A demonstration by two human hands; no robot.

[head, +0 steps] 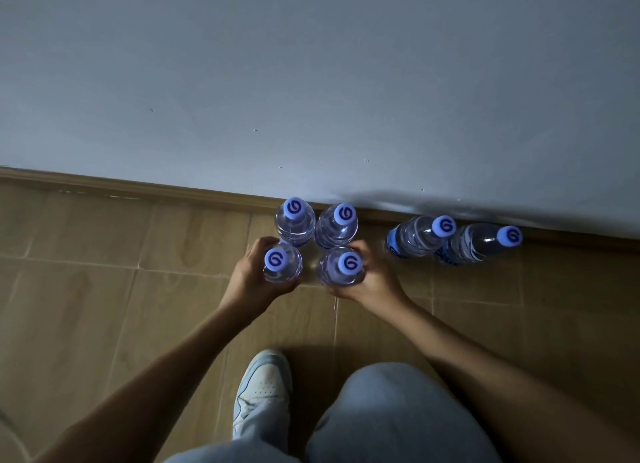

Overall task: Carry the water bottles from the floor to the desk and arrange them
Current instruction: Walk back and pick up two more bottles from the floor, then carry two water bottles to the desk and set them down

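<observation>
Both hands were wrapped tight: left hand [251, 275] around the near-left bottle [282, 266], right hand [372, 277] around the near-right bottle [341, 267], both on the floor [104, 272]. Best lifted straight up, clear of the back pair [317, 224].

Dim, bluish indoor light; a dark shadow smears along the wall [398, 199] (soft-edged), small glints sit on the bottles [420, 235], and wide-angle bending shows at the edges.

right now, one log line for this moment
left hand: grips front-left bottle | right hand: grips front-right bottle | four bottles untouched by wall
</observation>
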